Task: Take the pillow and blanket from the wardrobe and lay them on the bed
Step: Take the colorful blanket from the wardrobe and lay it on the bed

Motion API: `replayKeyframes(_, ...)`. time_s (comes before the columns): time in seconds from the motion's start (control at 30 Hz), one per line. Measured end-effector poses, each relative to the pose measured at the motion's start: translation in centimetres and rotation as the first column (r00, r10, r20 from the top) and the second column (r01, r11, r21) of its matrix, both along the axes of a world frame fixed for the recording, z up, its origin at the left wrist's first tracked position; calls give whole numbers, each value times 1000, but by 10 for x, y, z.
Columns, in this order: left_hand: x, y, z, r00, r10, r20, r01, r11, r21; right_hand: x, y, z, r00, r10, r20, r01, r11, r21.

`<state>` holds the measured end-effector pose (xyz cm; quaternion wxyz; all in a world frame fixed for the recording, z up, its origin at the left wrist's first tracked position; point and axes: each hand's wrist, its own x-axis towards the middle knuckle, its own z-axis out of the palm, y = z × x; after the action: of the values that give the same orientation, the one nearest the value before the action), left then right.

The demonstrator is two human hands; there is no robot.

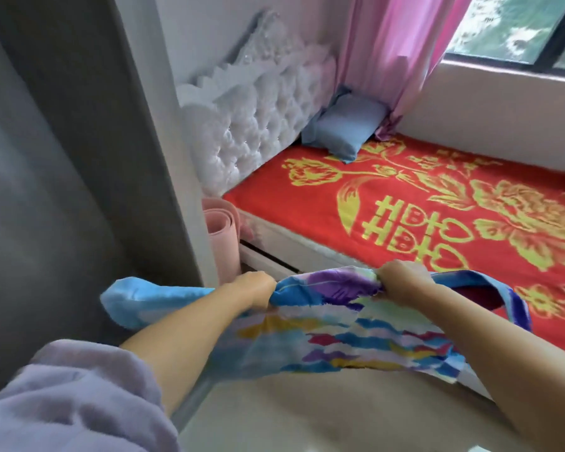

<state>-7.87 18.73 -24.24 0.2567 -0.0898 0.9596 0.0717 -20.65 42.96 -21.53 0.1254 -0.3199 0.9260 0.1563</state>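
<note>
I hold a thin blanket (333, 340) with blue, purple, yellow and white patches by its top edge, in the air over the floor beside the bed. My left hand (253, 287) grips the edge on the left, my right hand (402, 280) grips it on the right, and the cloth hangs slack between and below them. The bed (470, 203) has a red cover with gold flowers and characters. A light blue pillow (346, 127) lies at the far corner of the bed against the headboard.
A grey wardrobe side (62, 158) stands close on my left. A rolled pink mat (221, 236) leans between it and the bed. White tufted headboard (258, 119), pink curtain (395, 50) and window (519, 24) lie beyond. Pale floor (340, 412) is underfoot.
</note>
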Motion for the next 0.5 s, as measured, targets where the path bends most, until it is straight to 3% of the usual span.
replayKeyframes(0.23,-83,68,40,991,-92,-93,93,996,9,-54,81,46,985,-156,-69,157,987,15)
replayKeyframes(0.5,-185,63,47,976,-167,-140,172,985,24,-146,78,68,975,-177,-134,186,981,53)
